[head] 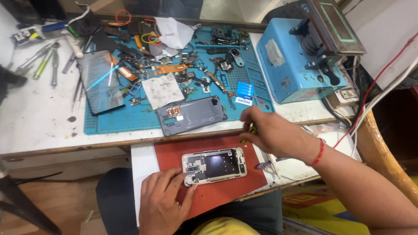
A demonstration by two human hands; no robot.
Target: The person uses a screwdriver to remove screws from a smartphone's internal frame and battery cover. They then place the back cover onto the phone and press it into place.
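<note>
An opened phone frame (215, 166), white-edged with its inner parts showing, lies on a red mat (226, 189) on a white board over my lap. My left hand (162, 200) rests on the mat with thumb and fingers touching the frame's left end. My right hand (272, 132) hovers just above and to the right of the frame, fingers closed on a small yellow-green handled tool (246, 137) that is mostly hidden by the hand. A red thread band sits on that wrist.
A grey phone back shell (191, 115) lies on the blue work mat (130, 119), with a dark screen panel (99, 80), loose flex cables and several small parts. Pliers and tweezers (45, 61) lie at left. A blue machine (296, 61) stands at right, with cables (370, 95) beside it.
</note>
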